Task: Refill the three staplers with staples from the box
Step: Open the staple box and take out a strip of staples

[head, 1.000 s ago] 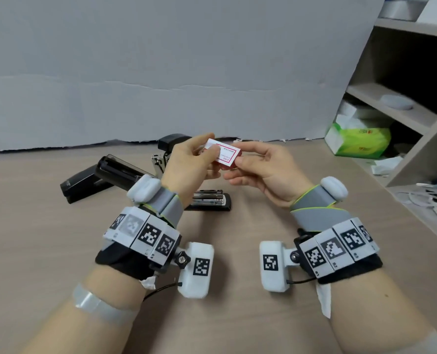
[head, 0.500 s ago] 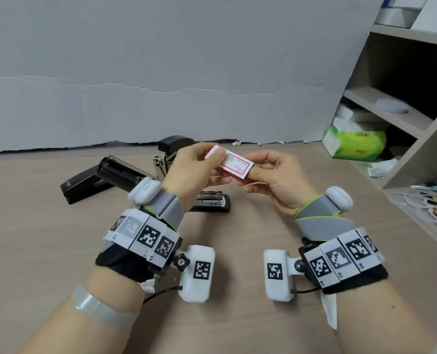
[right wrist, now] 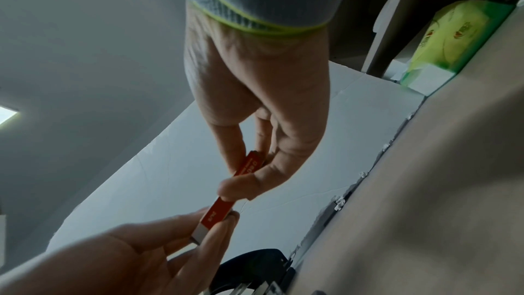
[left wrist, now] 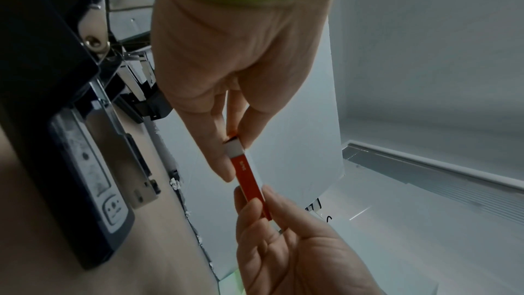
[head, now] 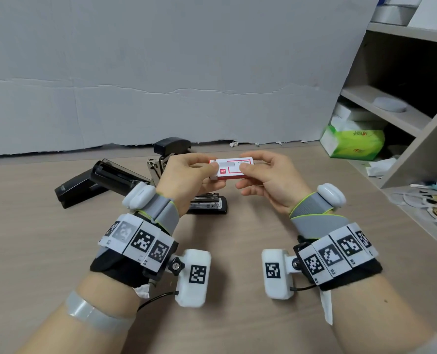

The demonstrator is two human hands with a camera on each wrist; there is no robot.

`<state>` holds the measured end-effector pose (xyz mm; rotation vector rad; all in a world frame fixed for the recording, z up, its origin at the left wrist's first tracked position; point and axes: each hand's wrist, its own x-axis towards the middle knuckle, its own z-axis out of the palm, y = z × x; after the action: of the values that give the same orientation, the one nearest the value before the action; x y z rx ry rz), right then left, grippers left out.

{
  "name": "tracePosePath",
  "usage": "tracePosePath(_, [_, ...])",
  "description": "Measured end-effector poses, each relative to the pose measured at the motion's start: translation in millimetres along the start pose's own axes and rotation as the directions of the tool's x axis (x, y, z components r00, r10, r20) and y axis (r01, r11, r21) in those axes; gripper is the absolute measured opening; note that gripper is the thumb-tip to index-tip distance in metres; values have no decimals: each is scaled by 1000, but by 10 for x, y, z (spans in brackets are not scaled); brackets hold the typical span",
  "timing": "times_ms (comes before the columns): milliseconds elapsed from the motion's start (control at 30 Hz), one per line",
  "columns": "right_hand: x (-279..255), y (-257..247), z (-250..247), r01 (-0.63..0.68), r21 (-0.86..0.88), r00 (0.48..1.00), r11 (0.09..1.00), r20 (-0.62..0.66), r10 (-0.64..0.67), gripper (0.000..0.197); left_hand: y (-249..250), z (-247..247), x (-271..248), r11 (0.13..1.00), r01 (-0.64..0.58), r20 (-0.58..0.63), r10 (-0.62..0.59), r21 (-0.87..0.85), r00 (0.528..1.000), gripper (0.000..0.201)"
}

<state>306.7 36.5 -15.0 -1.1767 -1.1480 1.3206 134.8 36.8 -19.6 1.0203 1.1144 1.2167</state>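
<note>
A small red-and-white staple box (head: 231, 168) (left wrist: 246, 178) (right wrist: 224, 201) is held above the table between both hands. My left hand (head: 194, 172) pinches its left end, where a white inner tray pokes out of the sleeve. My right hand (head: 263, 172) pinches the right end between thumb and fingers. Behind and below the hands lie black staplers: one opened wide at the left (head: 97, 182), one standing open behind the left hand (head: 166, 152), and one flat stapler (head: 209, 204) partly hidden under the left hand.
A wooden table (head: 238, 238) runs to a white board wall (head: 161, 72). At the right stands a shelf unit (head: 396, 116) with a green tissue pack (head: 353, 141) and loose papers (head: 432, 203) at its foot.
The box has turned from tilted to level and risen slightly. Both hands have shifted their pinch to its two ends, and the head view has moved a little.
</note>
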Motion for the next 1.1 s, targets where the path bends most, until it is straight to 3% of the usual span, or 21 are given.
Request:
tracePosePath(400, [23,57,-61,-5,26,999,1000,-51,6,30,-5,25,-2,999,26,-5,-26,22,1000,14])
tracePosePath(700, [23,35,-66,26,-8,997,1000,-73,-27,25,-7,42,-7,1000,-11,41,11,12,999,28])
tracePosePath(867, [15,38,-70,15,-1,998,1000,-69,-15,24,-39,53,11,997,-47,-10,48,59,999,13])
tracePosePath(1000, [60,33,-83,-8,43,996,999,-89,12,22,21,33,6,1000,-4,36,5,-27,999,31])
tracePosePath(1100, [106,10,-71,-30,139,996,990,-83,42,13,53,6,4,985,-12,76,25,-170,997,33])
